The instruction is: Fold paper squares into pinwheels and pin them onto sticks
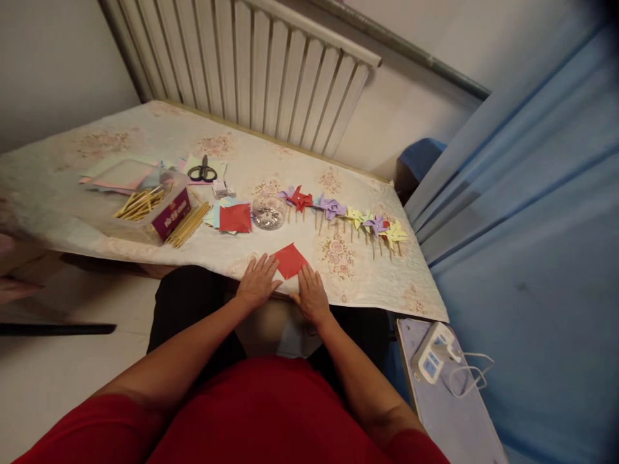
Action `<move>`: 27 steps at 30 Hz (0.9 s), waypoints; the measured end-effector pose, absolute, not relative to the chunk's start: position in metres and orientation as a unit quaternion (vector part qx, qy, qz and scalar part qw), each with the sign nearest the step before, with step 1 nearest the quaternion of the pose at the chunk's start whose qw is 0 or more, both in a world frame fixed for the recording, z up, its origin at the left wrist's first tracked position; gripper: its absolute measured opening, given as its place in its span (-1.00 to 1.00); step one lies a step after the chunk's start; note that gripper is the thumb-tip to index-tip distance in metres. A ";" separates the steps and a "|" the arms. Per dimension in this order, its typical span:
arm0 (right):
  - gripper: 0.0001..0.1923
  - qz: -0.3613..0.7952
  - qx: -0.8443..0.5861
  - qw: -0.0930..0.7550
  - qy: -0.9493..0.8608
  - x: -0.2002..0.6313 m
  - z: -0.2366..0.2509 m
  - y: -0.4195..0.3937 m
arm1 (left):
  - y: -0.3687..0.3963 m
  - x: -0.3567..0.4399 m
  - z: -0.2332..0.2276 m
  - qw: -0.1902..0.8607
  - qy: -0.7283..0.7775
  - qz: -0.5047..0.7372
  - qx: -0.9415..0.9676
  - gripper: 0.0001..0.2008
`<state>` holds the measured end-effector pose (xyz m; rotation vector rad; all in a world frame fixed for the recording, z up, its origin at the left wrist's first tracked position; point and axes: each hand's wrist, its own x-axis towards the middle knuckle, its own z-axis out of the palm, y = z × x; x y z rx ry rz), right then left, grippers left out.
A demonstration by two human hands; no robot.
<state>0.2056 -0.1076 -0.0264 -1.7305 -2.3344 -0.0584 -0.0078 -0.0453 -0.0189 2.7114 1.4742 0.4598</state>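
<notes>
A red square of paper (290, 260) lies turned cornerwise at the table's front edge. My left hand (258, 280) rests flat with fingers stretched out, its fingertips at the paper's left corner. On the opposite side, my right hand (312, 293) lies with its fingers extended, touching the paper's right corner. Just beyond, a round clear dish (269, 213) holds small shiny pieces too small to name. Left of the dish sits a stack of cut paper squares with a red sheet (235, 218) on top.
Finished paper pinwheels (331, 208) on sticks lie in a row at the right. Leftward are a clear plastic box (171, 216) with sticks, a loose stick bundle (188, 225), scissors (202, 171), small boxes (223, 188) and coloured sheets. A power strip (432, 354) lies on a side stand.
</notes>
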 end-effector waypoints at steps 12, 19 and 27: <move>-0.24 0.008 -0.617 0.160 -0.770 0.203 -0.033 -0.143 | -0.045 -0.021 -0.021 0.052 0.523 0.212 0.824 -0.45; -0.23 0.014 -0.612 0.212 -0.762 0.188 -0.016 -0.132 | -0.024 -0.011 -0.014 0.102 0.558 0.312 0.762 -0.49; -0.27 0.028 -0.596 0.172 -0.783 0.169 -0.017 -0.106 | 0.008 0.003 0.005 0.197 0.508 0.420 0.726 -0.62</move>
